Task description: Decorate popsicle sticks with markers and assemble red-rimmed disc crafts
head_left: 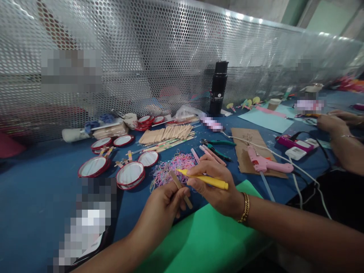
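Note:
Pinched in my left hand (167, 199) is a flat wooden craft stick (180, 186), tilted with its upper end toward the right hand. My right hand (214, 180), with a gold bracelet at the wrist, grips a yellow marker (212, 179). The marker's tip is close to the stick's upper end; whether it touches, I cannot tell. Behind both hands lies a loose heap of pastel rubber bands (173, 165). Several pink markers (212, 154) rest just beyond my right hand. Green paper (210, 239) spreads under my forearms.
Small red-rimmed drums (131, 175) sit at left, near a pile of craft sticks (167, 133). Pliers (217, 151), a pink glue gun (264, 161) on cardboard (241, 151), and white cords lie right. A black bottle (218, 89) stands behind. Another person's hands (335, 125) work at far right.

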Demonstrator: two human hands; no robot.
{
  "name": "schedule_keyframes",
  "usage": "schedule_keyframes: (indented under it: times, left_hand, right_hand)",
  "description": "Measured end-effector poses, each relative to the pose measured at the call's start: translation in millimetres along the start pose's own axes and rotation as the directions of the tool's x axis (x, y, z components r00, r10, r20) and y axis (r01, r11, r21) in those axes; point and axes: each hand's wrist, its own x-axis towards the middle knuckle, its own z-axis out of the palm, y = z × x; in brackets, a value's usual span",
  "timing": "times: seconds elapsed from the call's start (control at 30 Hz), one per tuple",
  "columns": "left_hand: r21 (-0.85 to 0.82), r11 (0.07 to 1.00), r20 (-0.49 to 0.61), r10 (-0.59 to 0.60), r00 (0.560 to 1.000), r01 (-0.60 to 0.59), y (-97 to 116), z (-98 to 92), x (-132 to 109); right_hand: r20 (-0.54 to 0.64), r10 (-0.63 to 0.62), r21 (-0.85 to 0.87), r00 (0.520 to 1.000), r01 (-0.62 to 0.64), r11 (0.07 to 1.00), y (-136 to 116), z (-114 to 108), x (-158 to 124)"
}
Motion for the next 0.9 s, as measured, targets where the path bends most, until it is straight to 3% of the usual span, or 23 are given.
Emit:
schedule_keyframes:
  times: [0.23,0.4,0.57,0.9]
  left_hand:
    - [0.008,1.0,-0.004,0.015,1.0,-0.015,-1.7,0.4,-0.1]
    - [0.018,1.0,-0.005,0.016,1.0,-0.016,-1.3,0.5,-0.1]
    - [0.035,0.999,-0.005,0.03,1.0,-0.03,-1.6,-0.8,-1.4]
    - [0.065,0.997,-0.026,0.044,0.999,-0.043,-3.7,-0.7,-1.0]
  right_hand:
    - [0.091,-0.018,0.019,0.996,0.016,1.0,-3.5,-2.7,0.2]
    - [0.03,0.082,-0.043,0.996,-0.08,0.996,-5.8,-0.5,-1.7]
    - [0.034,0.004,-0.071,0.999,-0.002,0.997,-6.4,2.4,-1.0]
    - [0.038,-0.024,-0.08,0.999,0.027,0.996,3.0,9.2,-7.7]
